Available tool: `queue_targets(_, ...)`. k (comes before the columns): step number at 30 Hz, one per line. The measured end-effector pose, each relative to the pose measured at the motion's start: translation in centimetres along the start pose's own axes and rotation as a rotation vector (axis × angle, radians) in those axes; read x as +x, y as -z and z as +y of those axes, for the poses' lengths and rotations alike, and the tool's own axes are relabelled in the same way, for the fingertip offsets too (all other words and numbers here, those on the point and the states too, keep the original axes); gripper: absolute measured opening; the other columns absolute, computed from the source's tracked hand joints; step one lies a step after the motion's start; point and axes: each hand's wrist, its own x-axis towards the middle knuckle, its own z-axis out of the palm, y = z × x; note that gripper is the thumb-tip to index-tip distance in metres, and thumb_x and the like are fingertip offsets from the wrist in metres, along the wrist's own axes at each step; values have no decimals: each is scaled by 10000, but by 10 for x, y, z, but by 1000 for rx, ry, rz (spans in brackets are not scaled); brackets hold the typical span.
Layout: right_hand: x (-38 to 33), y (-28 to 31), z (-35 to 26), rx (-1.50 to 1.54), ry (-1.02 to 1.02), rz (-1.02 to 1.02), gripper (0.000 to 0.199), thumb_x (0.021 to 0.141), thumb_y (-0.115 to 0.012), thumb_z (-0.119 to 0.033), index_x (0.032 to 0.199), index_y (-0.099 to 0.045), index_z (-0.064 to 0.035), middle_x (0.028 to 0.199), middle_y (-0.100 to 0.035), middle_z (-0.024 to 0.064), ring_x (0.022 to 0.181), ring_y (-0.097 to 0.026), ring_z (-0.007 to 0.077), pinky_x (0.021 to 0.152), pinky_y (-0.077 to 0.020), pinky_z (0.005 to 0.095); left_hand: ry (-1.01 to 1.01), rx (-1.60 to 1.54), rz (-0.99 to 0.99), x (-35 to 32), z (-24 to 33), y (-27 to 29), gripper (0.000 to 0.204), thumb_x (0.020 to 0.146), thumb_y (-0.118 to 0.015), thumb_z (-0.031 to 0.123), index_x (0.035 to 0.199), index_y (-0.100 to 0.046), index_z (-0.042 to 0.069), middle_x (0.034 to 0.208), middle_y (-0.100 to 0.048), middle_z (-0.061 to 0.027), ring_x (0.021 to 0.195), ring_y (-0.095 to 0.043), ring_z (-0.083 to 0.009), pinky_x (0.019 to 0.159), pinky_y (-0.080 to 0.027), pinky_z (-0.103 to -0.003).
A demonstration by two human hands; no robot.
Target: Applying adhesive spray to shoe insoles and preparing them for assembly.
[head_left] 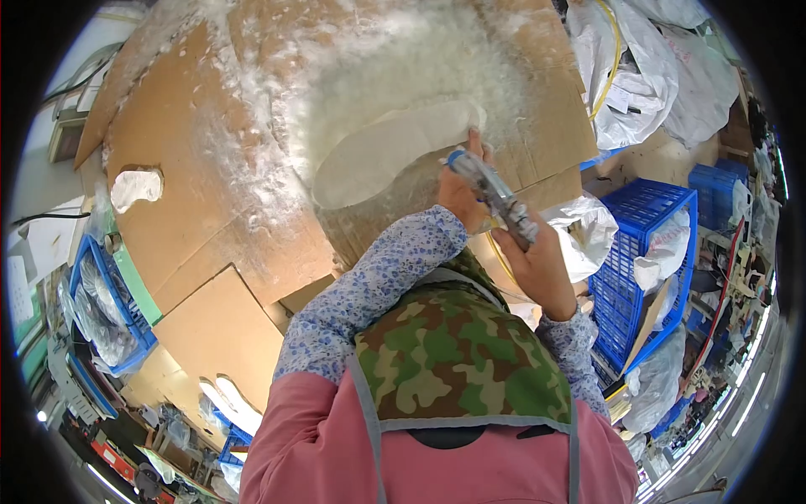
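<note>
A pale, foot-shaped insole lies over the dusty cardboard in front of me, its wide end to the left. My left hand is at its narrow right end, with fingertips closed on the edge; the tool in front hides part of these fingers. My right hand grips a metal spray gun with a blue ring near its front. The gun slants up and left, passing just above my left hand, and its front end is close to the insole's near edge.
Whitish fuzzy residue coats the cardboard around the insole. A small hole pierces it at left. Blue crates stand at right and left. White plastic bags and a yellow hose hang at upper right. Pale pieces lie at lower left.
</note>
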Motion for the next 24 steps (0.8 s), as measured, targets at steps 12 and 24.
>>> queue_targets(12,5,0,6,-26,-9,7,302,875,-612,-60,1154,-516,1,896,-624,237,818,-615,418,679,-480,401,-50,61,200,-4,-13,-30,620,858,-498,183,1403,-346,-69,1468,-282,-326,943,-549,-313,923,-387,-454)
queue_targets(24,8,19,14,-136,-61,143,267,907,-593,-117,1117,-516,27,809,-630,234,714,-624,384,624,-471,397,9,368,-133,4,2,-11,307,820,-561,193,1055,-609,2,1237,-530,-246,885,-598,-257,756,-405,-395)
